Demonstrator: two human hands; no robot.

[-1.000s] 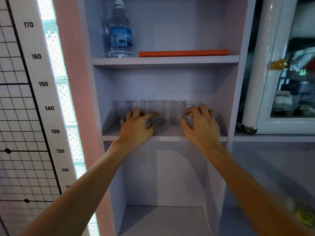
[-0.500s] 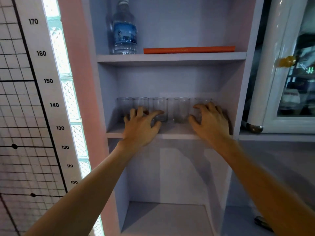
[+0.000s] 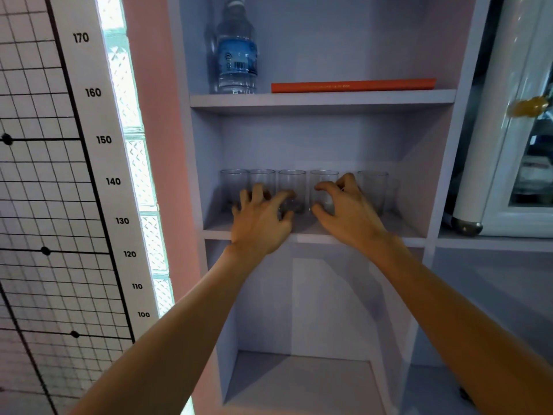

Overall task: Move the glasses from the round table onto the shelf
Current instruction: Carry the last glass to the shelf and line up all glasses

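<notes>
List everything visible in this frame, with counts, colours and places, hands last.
Clear drinking glasses: five, transparent, in a row on the middle shelf.
Lilac shelf unit: one, pale lilac, centre.
Plastic water bottle: one, clear with blue label, top shelf left.
Flat orange book: one, orange, lying on top shelf right of the bottle.
Height chart: one, white with black numbers and grid, left wall.
Glass-block strip: one, pale green, beside the chart.
White glass-door cabinet: one, right.
Left hand: bare, fingers spread at the left glasses.
Right hand: bare, curled around the fourth glass.

Dim bluish shelf (image 3: 314, 235) interior; bright glare from glass-block strip (image 3: 131, 163) at left; wide-angle edges bowed; slightly soft.
</notes>
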